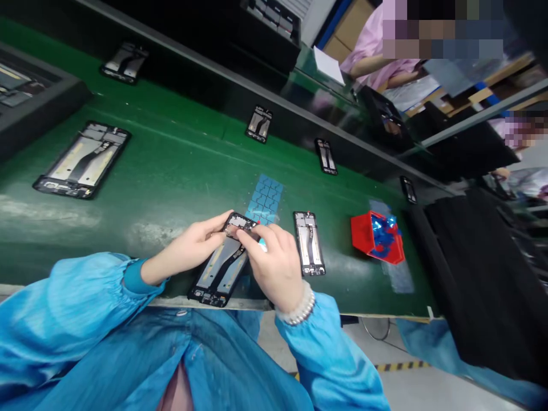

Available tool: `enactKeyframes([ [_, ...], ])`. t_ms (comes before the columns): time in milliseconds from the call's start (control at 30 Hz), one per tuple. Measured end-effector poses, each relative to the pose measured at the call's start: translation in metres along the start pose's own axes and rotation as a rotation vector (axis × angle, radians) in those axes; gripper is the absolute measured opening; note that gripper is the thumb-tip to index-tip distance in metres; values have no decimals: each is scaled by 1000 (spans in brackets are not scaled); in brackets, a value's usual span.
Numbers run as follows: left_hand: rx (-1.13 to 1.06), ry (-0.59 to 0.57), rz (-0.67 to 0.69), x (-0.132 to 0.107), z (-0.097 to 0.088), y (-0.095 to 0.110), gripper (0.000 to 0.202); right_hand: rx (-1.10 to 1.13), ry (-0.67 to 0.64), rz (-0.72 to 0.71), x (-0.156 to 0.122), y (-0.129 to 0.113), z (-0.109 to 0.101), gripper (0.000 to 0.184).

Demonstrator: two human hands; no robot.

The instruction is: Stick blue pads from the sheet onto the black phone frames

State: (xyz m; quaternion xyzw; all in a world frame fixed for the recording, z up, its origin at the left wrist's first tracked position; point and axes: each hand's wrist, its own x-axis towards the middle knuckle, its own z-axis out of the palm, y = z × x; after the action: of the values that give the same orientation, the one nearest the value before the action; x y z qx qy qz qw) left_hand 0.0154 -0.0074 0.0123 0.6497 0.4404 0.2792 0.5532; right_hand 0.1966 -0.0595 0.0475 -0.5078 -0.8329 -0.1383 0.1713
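Observation:
A black phone frame (220, 271) lies slanted at the near edge of the green belt (171, 165). My left hand (192, 245) grips its upper left corner, fingers curled round the edge. My right hand (274, 260) is closed over the frame's top end, fingertips pinched and pressing near the top; what they pinch is too small to see. Just behind my hands lies a blue sheet of small die-cut pads (265, 197). A second phone frame (309, 242) rests flat on the belt right of my right hand.
More phone frames lie on the belt: a large one at left (83, 160), others farther back (259, 123), (326, 155). A red bin (377, 237) holding blue scraps stands at right. A black tray (29, 97) sits far left. A person in pink sits across the line.

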Motion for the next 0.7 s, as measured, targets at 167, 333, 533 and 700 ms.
enactKeyframes([
  [167, -4, -20, -13, -5, -1, -4, 56, -52, -61, -57, 10, -14, 13, 27],
  [333, 52, -45, 28, -7, -3, -2, 56, -64, -114, -156, 14, 4, 0, 30],
  [533, 67, -48, 74, -8, -4, 0, 54, -84, -71, -150, 15, 2, -2, 28],
  [700, 77, -83, 88, -11, -3, -1, 53, -42, -115, -263, 14, 7, -4, 26],
])
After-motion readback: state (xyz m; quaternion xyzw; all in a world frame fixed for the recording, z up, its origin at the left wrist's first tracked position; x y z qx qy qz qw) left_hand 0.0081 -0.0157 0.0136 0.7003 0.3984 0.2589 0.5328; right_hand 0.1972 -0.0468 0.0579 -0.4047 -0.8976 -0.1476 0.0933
